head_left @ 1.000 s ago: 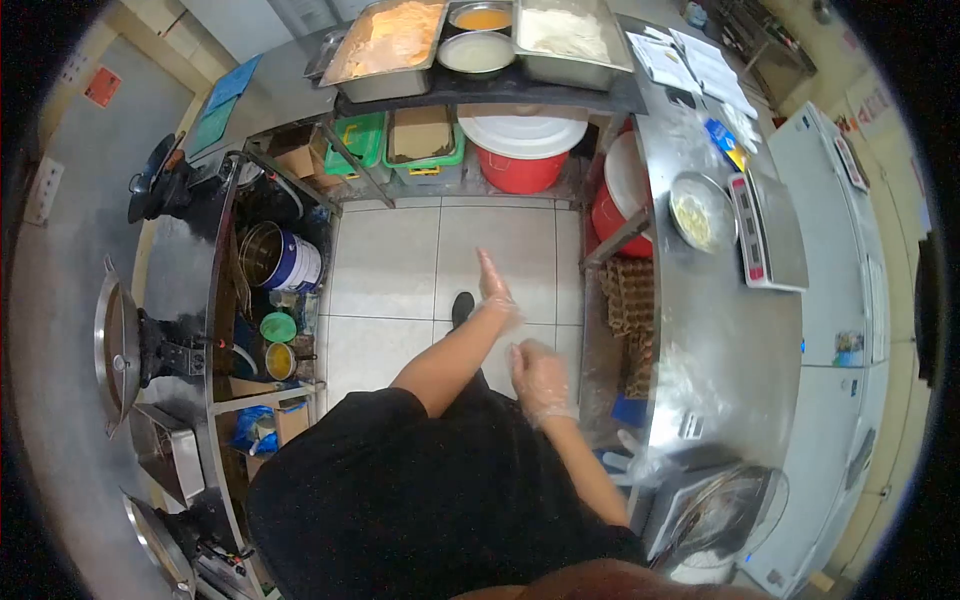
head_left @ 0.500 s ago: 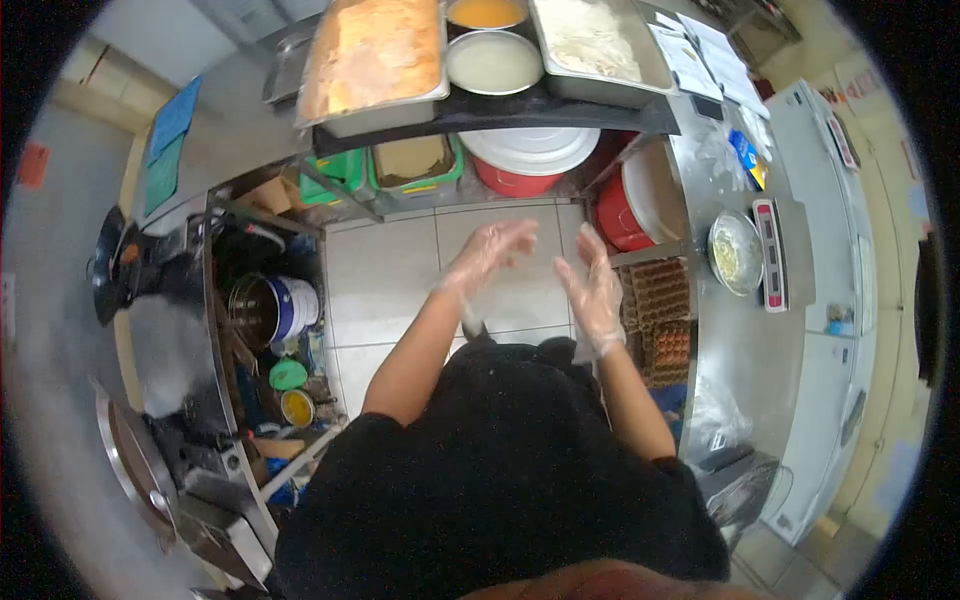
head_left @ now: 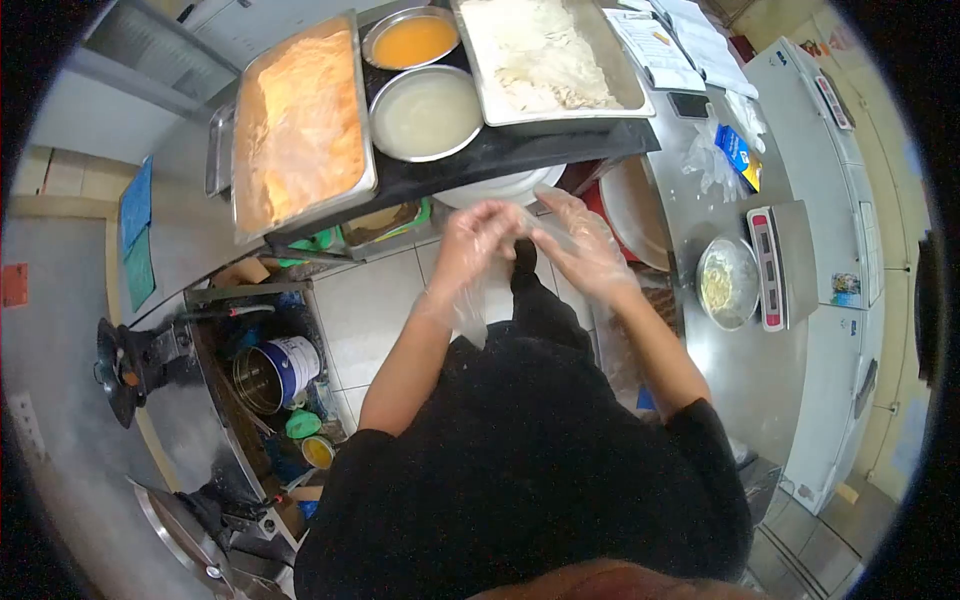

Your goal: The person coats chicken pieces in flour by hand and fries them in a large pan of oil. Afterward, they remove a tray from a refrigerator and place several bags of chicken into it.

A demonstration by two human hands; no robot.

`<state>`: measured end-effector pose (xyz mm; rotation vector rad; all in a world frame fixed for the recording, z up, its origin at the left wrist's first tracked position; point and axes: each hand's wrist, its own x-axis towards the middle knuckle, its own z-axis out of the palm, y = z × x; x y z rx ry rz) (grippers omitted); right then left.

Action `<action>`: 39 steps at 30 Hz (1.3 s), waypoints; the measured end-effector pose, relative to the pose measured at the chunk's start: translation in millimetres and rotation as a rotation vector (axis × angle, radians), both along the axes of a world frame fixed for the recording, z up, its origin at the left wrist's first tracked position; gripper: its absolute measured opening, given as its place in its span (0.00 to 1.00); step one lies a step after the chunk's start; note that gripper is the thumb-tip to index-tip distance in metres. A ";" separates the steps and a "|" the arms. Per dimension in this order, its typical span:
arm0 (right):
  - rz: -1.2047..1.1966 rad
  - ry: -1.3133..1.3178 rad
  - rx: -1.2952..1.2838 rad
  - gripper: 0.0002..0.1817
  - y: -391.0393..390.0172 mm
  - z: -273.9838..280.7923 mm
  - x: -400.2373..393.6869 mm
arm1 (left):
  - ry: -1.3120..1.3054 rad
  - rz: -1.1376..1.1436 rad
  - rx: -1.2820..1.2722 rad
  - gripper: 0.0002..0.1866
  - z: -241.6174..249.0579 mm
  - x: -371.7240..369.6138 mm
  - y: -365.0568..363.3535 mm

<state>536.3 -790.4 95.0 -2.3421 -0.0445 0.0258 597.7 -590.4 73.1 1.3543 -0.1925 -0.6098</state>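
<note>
Both hands wear clear, loose plastic gloves and are raised in front of my body. My left hand (head_left: 478, 246) has its fingers curled together, pinching a bit of thin clear plastic that looks like part of the right glove. The loose cuff of the left glove hangs below the wrist. Close beside it, my right hand (head_left: 585, 250) has its fingers stretched out towards the left hand and holds nothing visible. Ahead on a black shelf are a tray of orange crumbs (head_left: 305, 120), a tray of white flour (head_left: 545, 60), a bowl of pale liquid (head_left: 427, 112) and a bowl of orange liquid (head_left: 414, 42).
On the steel counter at right stand a metal bowl with pale bits (head_left: 728, 283), a scale (head_left: 767, 265), a yellow-blue box (head_left: 738, 158), a phone (head_left: 689, 105) and papers (head_left: 655, 50). A paint bucket (head_left: 292, 368) lies on the lower left shelf. A wok (head_left: 170, 525) sits at lower left.
My hands, apart before, have come together, the left closing on thin plastic by the right. I have stepped forward and turned slightly, so the trays and bowls ahead are nearer.
</note>
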 end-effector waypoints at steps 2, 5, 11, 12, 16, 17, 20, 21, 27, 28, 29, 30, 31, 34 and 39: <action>0.104 0.101 -0.086 0.35 -40.7 -8.8 35.3 | 0.026 0.093 -0.032 0.13 0.2 40.4 -30.5; 0.225 0.274 0.599 0.42 -80.3 41.9 72.8 | 0.093 0.036 0.002 0.18 27.8 79.6 -81.8; 0.041 0.672 1.262 0.48 -146.8 45.8 125.3 | -0.062 -0.141 0.394 0.19 54.8 147.5 -124.7; 0.068 0.664 1.305 0.49 -152.4 49.7 131.2 | -0.056 -0.140 0.394 0.19 48.9 154.5 -131.1; 0.066 0.669 1.436 0.48 -176.5 52.4 150.5 | 0.092 0.086 0.123 0.17 44.4 171.9 -156.3; 0.074 0.660 1.507 0.47 -180.6 50.6 155.1 | 0.158 -0.016 0.108 0.17 50.0 172.6 -159.4; 0.095 0.615 1.533 0.46 -186.6 49.2 163.9 | 0.154 -0.190 0.140 0.16 35.6 187.6 -161.7; 0.088 0.612 1.532 0.46 -188.8 50.5 164.7 | 0.125 -0.126 0.169 0.16 30.3 191.1 -162.2; 0.021 0.494 1.625 0.45 -211.0 55.3 176.2 | 0.353 -0.110 -0.125 0.17 32.9 202.8 -183.2; 0.016 0.492 1.624 0.45 -208.2 55.9 177.4 | 0.355 -0.114 -0.127 0.17 30.7 203.9 -185.8; 0.034 0.485 1.603 0.45 -204.3 56.1 178.4 | 0.292 -0.159 -0.039 0.17 26.7 205.4 -188.5; 0.051 0.480 1.583 0.44 -202.1 55.5 178.1 | 0.230 -0.203 0.049 0.16 22.9 206.1 -189.7; 0.046 0.479 1.586 0.44 -203.5 54.9 177.4 | 0.170 -0.184 0.013 0.15 20.6 208.1 -189.1; -0.008 0.473 1.637 0.44 -213.9 53.3 174.9 | 0.118 -0.115 0.100 0.17 12.0 215.0 -185.5; -0.019 0.433 1.645 0.43 -219.3 49.9 179.2 | 0.372 -0.052 -0.190 0.18 19.6 200.3 -202.2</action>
